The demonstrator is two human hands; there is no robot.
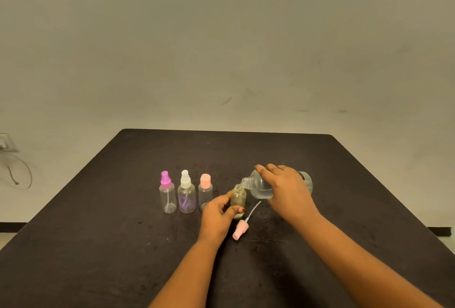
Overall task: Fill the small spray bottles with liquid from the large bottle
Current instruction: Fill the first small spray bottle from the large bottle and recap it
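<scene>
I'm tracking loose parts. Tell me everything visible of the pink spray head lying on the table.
The spray head is pale pink plastic with a thin clear dip tube. It lies on its side on the dark table, detached, tube pointing away toward the large bottle. It lies just right of the left hand; only the table seems to touch it.

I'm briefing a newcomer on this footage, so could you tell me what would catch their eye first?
At the centre of the table, the right hand tips the large bottle over an open small bottle that the left hand grips. A pink sprayer lies nearer the camera, and three capped bottles line up to the left.
</scene>
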